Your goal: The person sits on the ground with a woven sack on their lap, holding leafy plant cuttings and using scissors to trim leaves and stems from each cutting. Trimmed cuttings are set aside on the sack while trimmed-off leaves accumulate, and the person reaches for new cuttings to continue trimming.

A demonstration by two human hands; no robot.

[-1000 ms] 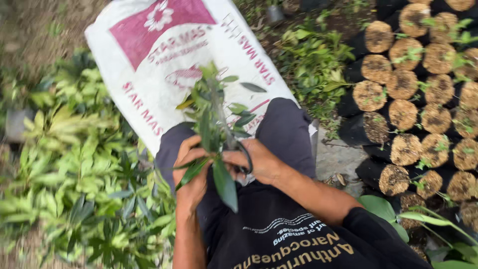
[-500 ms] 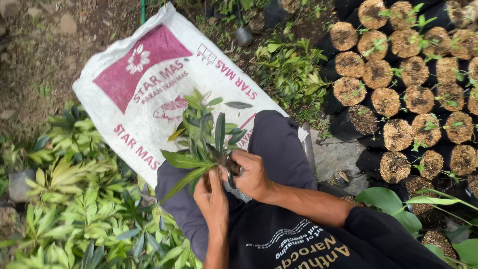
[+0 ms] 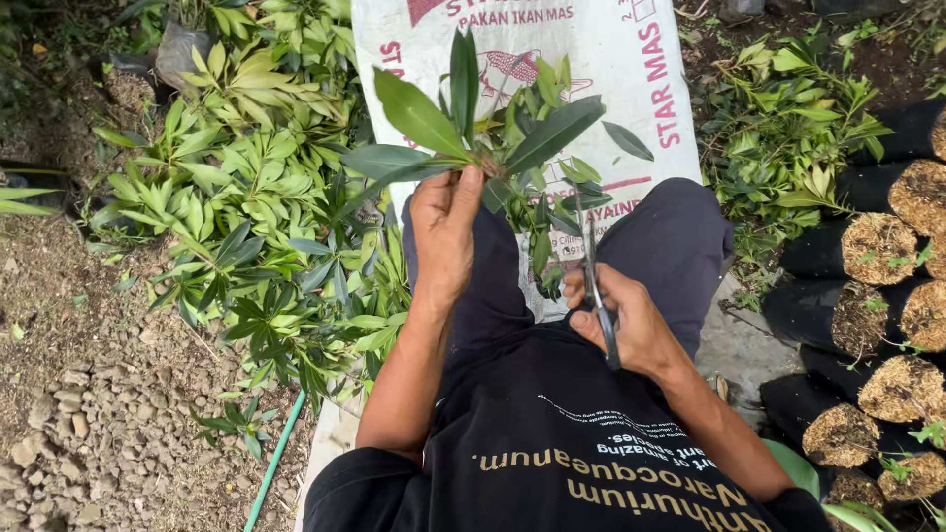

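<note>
Outdoor ground of soil and gravel (image 3: 89,433) carries a white woven plastic sack (image 3: 611,59). Left hand (image 3: 443,232) fingers pinch a green leafy cutting (image 3: 473,138) at centre. Right hand (image 3: 621,320) grips metal scissors (image 3: 594,286), blades just beside the cutting's stem. Black soil-filled nursery bags (image 3: 867,256) stand at right.

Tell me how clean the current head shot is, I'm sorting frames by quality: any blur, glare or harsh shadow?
Head view: soft, even daylight, no glare or hard shadows. The leafy cutting and left hand are sharp; the scissors in the right hand look slightly soft. The potted bags bend a little at the edge.
</note>
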